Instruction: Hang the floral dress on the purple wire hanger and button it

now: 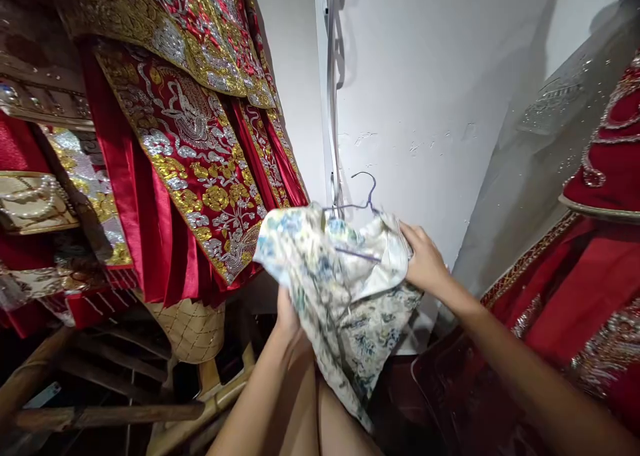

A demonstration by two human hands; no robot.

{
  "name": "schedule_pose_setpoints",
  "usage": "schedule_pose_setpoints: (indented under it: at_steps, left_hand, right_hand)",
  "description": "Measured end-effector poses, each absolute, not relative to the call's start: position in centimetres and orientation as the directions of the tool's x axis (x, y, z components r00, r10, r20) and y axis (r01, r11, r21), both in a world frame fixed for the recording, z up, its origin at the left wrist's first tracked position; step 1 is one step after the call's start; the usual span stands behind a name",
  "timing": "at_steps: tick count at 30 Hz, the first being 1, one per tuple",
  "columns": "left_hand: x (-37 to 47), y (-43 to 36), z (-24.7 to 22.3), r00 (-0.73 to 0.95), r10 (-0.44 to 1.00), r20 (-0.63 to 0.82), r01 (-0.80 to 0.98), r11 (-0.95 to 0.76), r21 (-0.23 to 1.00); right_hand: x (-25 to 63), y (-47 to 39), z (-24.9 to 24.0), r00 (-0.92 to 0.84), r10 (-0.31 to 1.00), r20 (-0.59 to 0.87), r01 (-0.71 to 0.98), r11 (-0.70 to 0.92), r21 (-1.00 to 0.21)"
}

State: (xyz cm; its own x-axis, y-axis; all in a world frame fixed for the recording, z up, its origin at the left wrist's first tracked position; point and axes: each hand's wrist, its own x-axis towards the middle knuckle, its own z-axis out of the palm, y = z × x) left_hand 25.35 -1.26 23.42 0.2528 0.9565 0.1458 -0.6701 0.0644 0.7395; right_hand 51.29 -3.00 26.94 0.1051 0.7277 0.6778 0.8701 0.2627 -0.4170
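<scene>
A floral garment in white, blue and green hangs between my two hands, in front of my legs. Inside its neckline sits a thin purple clothes hanger, its hook pointing up. My left hand is closed on the garment's left side, with the fingers mostly hidden behind the cloth. At the opposite shoulder my right hand grips the fabric, its fingertips tucked behind the edge. The cloth on the left is bunched and slightly blurred.
Red embroidered costumes hang at the left, and another red beaded dress stands at the right beside sheer sequinned fabric. A bamboo frame is low on the left. A metal rail runs up the white wall.
</scene>
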Motion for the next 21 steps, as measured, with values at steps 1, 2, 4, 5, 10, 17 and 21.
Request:
schedule_pose_setpoints:
  at_steps: [1, 2, 4, 5, 10, 17, 21]
  left_hand:
    - [25.0, -1.1, 22.3, 0.235, 0.963, 0.132, -0.680, 0.065, 0.730]
    - [24.8, -0.9, 21.1, 0.209, 0.971, 0.117, -0.683, 0.059, 0.728]
    - [25.0, -0.8, 18.3, 0.145, 0.988, 0.046, -0.654, 0.061, 0.754]
    - [25.3, -0.8, 16.9, 0.109, 0.994, 0.003, -0.620, 0.065, 0.782]
    - [26.6, -2.1, 11.8, -0.035, 0.999, -0.019, -0.469, 0.001, 0.883]
    - [27.4, -6.2, 11.1, -0.110, 0.993, -0.040, -0.480, -0.018, 0.877]
    - [27.1, -7.4, 12.0, -0.045, 0.999, 0.026, -0.429, -0.043, 0.902]
  right_hand:
    - [51.5, -2.4, 28.3, 0.139, 0.727, 0.673, 0.888, 0.209, -0.409]
    - [51.5, -1.7, 29.5, 0.152, 0.728, 0.669, 0.905, 0.170, -0.391]
    - [50.6, -0.6, 31.5, 0.103, 0.742, 0.662, 0.933, 0.159, -0.323]
    - [50.0, -0.2, 32.2, 0.049, 0.749, 0.661, 0.943, 0.184, -0.278]
    - [47.6, -1.5, 31.3, -0.213, 0.726, 0.654, 0.910, 0.392, -0.138]
    - [41.7, -8.0, 18.2, 0.124, 0.748, 0.652, 0.534, 0.504, -0.679]
    - [37.1, -9.8, 11.7, 0.400, 0.837, 0.374, 0.186, 0.325, -0.927]
